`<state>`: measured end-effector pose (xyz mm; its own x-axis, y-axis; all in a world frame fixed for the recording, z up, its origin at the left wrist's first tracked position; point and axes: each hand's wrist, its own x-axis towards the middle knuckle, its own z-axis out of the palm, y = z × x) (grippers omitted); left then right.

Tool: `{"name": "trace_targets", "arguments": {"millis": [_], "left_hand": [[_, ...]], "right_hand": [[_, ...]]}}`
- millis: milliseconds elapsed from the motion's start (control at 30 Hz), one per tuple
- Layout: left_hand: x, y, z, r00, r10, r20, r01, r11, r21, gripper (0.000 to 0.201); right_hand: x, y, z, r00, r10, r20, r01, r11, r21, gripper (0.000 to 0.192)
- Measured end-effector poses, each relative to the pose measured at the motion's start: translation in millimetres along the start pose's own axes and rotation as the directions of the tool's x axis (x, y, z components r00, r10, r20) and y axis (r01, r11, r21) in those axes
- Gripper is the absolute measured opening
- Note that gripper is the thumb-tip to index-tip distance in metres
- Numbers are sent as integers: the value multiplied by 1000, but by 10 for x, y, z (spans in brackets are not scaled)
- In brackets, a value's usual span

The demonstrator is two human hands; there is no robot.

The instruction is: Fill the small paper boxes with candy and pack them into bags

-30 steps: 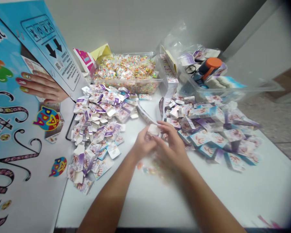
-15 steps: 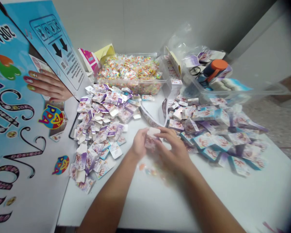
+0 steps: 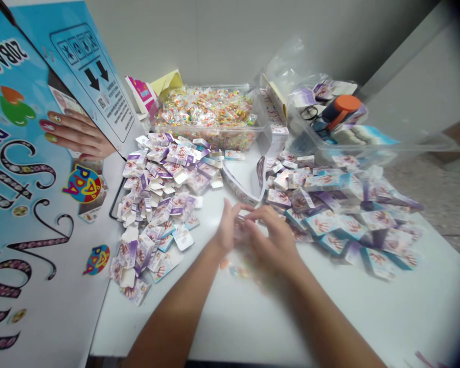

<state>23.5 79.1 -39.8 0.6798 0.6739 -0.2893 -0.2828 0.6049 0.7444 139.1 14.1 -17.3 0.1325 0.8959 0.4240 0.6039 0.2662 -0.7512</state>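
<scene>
Both hands meet over the middle of the white table around a small printed box (image 3: pixel 240 230), which is partly hidden by fingers. My left hand (image 3: pixel 225 228) grips the box from its left side. The fingers of my right hand (image 3: pixel 274 236) curl over the top and right side of the same box. Just below the hands, small orange and yellow pieces (image 3: pixel 239 272) lie on the table, blurred. Left of my hands is a heap of small purple-and-white boxes (image 3: pixel 170 171), several with flaps open. More boxes (image 3: pixel 335 225), purple and blue, are piled to the right.
A clear bin (image 3: pixel 214 130) full of colourful small packets stands at the back. Right of it, another clear tray (image 3: pixel 352 146) holds an orange-capped tape or tool, scissors and cards. A strip of printed card (image 3: pixel 241 191) curves behind my hands. A large blue carton (image 3: pixel 76 204) borders the left.
The white flap on top of the box no longer shows; my fingers now cover it. My left fingers have straightened upward and the hands are closer together.
</scene>
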Motion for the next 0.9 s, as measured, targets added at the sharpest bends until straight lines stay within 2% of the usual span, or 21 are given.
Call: {"name": "trace_targets", "arguments": {"millis": [133, 267, 367, 433, 533, 667, 767, 900], "left_hand": [[7, -79, 7, 998, 57, 18, -59, 991, 119, 82], [-1, -72, 1, 997, 69, 18, -71, 988, 138, 84], [-1, -45, -16, 998, 63, 10, -64, 985, 163, 84], [7, -42, -26, 998, 65, 6, -65, 984, 167, 84], [22, -58, -30, 997, 75, -11, -72, 983, 171, 82], [39, -77, -20, 997, 70, -18, -66, 982, 174, 78], [48, -61, -7, 1000, 4, -10, -3, 995, 100, 83], [61, -38, 0, 997, -80, 1, 80, 997, -2, 87]], "right_hand": [[39, 80, -16, 977, 201, -74, -181, 959, 218, 12], [50, 100, 4, 964, 265, 18, -248, 876, 414, 19], [35, 62, 35, 923, 379, 70, -367, 808, 462, 22], [33, 35, 45, 903, 424, 67, -400, 776, 487, 24], [56, 22, 37, 905, 422, 54, -388, 765, 514, 18], [86, 52, 22, 915, 404, 3, -352, 795, 494, 16], [64, 76, 24, 943, 332, -32, -286, 856, 431, 14], [9, 92, 42, 980, 195, -43, -178, 951, 253, 12]]}}
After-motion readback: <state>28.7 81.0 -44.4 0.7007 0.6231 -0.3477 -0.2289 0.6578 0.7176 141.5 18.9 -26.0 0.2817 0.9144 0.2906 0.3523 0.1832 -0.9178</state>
